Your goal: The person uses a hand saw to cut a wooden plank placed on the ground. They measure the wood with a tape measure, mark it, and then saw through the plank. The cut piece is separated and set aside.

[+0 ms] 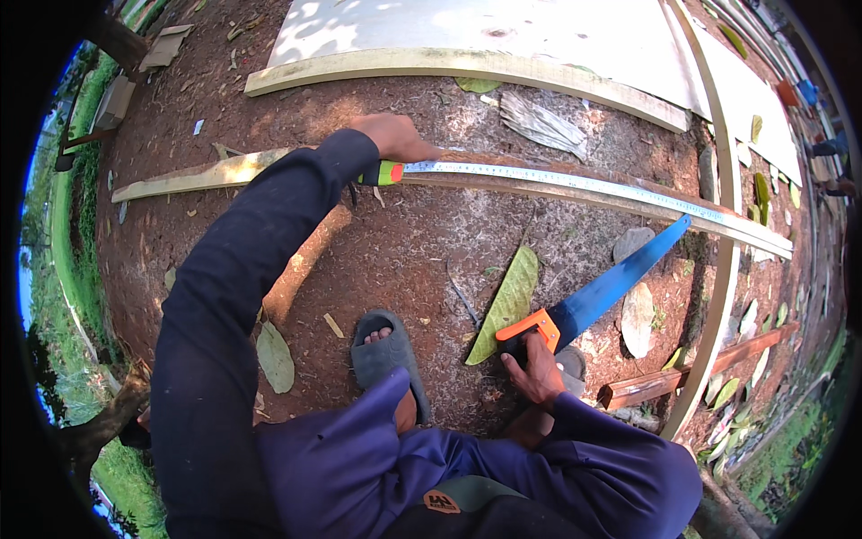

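My left hand (395, 137) is closed at the start of the tape measure (386, 172), its fingers partly hidden against the board. The case is green and red. Its pale blade (575, 181) runs out to the right along a long, narrow wooden board (202, 175) lying across the ground. In my right hand (539, 370) is a handsaw (620, 283), gripped by its orange and black handle. The saw's blue blade slants up to the right, and its tip appears at the board's near edge, under the tape; whether it touches, I cannot tell.
Beyond the board lies a pale sheet (359, 31) with a timber strip (467, 65) along its near edge. A long upright-running batten (725, 269) crosses the board's right end. A reddish-brown wood piece (696, 366) lies at right. Large leaves (507, 305) and my sandalled feet (386, 355) are nearer.
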### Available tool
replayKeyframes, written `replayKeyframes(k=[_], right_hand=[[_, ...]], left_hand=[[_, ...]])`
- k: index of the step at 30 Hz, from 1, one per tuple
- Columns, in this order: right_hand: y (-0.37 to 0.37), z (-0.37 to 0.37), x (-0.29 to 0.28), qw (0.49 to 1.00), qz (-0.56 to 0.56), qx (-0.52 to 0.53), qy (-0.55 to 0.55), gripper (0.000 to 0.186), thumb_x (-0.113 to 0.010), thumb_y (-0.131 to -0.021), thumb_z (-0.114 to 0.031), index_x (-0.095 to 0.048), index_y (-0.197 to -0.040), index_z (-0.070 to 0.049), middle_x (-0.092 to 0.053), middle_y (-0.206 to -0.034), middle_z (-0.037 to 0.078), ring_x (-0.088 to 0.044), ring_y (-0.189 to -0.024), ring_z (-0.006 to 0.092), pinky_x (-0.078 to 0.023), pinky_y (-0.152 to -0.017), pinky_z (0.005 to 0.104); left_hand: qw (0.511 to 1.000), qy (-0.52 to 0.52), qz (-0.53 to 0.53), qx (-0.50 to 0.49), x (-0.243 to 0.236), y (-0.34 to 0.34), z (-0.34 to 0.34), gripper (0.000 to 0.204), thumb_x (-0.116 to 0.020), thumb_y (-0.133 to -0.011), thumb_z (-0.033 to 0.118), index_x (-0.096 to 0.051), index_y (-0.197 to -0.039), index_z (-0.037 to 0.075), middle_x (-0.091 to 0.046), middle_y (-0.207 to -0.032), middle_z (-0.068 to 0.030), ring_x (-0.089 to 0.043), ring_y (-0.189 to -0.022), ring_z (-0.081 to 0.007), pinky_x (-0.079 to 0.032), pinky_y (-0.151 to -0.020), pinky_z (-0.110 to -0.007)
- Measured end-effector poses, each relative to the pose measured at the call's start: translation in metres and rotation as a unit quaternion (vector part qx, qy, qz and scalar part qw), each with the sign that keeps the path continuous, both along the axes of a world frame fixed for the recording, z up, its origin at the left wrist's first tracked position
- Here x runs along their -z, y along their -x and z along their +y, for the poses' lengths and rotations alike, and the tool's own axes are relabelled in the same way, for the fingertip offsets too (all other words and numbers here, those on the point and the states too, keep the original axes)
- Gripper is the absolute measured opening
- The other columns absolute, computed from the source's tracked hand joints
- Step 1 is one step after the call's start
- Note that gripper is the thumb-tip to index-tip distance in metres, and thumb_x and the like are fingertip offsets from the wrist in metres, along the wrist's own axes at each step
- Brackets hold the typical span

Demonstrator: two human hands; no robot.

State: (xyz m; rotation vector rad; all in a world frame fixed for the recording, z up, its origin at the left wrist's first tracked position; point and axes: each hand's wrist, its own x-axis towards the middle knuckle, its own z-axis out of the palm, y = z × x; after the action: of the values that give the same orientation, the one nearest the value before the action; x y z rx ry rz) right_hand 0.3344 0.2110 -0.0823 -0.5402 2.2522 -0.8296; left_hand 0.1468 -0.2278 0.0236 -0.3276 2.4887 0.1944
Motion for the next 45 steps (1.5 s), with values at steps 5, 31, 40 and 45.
replayKeyframes(k=[5,31,40,45], right_hand=[[0.000,-0.001,0.000,1.000,-0.004,0.001,-0.004,0.052,-0.071,-0.096,-0.035,-0.048,-0.122,0.003,-0.058,-0.110,0.025,-0.060,-0.107,0.0440,-0.048,-0.093,0.0495],[-0.064,0.117,-0.101,0.940,0.192,0.275,-0.053,0.035,-0.071,-0.076,-0.009,-0.054,-0.106,-0.003,-0.062,-0.083,0.010,-0.063,-0.071,0.0232,-0.050,-0.067,0.0363],[-0.145,0.188,-0.264,0.787,0.276,0.529,-0.158,0.008,-0.064,-0.088,-0.005,-0.056,-0.089,-0.005,-0.051,-0.075,0.004,-0.053,-0.063,0.0172,-0.040,-0.055,0.0307],[-0.173,0.195,-0.366,0.753,0.396,0.509,-0.131,0.005,-0.055,-0.098,-0.003,-0.060,-0.098,-0.001,-0.048,-0.068,-0.003,-0.042,-0.053,0.0046,-0.032,-0.049,0.0218]], left_hand=[[1.000,-0.023,0.001,-0.013,-0.001,0.001,0.000,0.082,-0.062,-0.085,0.070,-0.076,-0.116,-0.004,-0.072,-0.122,-0.0294,-0.071,-0.112,-0.0437,-0.054,-0.097,-0.046],[0.994,-0.092,-0.028,-0.050,0.031,0.011,-0.021,0.090,-0.068,-0.077,0.071,-0.071,-0.129,-0.003,-0.064,-0.140,-0.0283,-0.062,-0.130,-0.0420,-0.048,-0.108,-0.049],[0.966,-0.248,0.056,-0.040,0.061,-0.001,-0.027,0.071,-0.065,-0.084,0.065,-0.079,-0.096,-0.004,-0.075,-0.096,-0.0287,-0.074,-0.090,-0.0386,-0.053,-0.083,-0.049],[0.965,-0.250,0.049,-0.055,0.068,-0.002,-0.024,0.064,-0.065,-0.085,0.064,-0.082,-0.089,0.001,-0.076,-0.085,-0.0217,-0.073,-0.080,-0.0332,-0.053,-0.078,-0.046]])
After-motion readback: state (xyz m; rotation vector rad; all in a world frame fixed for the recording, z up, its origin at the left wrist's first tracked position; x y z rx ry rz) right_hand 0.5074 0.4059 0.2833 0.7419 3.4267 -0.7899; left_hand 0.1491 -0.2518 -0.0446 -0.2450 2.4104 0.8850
